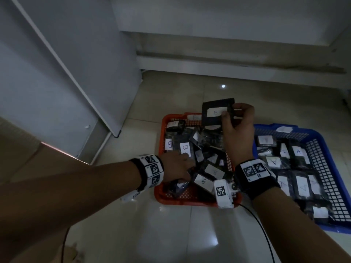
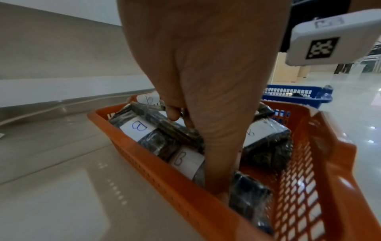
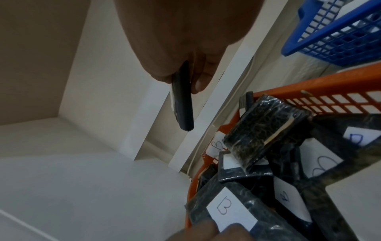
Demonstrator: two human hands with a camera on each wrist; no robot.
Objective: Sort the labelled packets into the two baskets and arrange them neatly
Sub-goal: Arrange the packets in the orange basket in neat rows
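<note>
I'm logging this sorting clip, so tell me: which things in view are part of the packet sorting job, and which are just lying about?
Part of the job:
- orange basket of B packets
- blue basket of A packets
- B packet pinched in the right hand
- left hand down among the B packets

Just lying about:
- cardboard at the left
- white cabinet
- black cables on the floor

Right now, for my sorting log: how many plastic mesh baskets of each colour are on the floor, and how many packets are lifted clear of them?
Orange plastic mesh basket: 1
Blue plastic mesh basket: 1
Black wrapped packet labelled B, pinched by the right hand: 1
Total: 3
</note>
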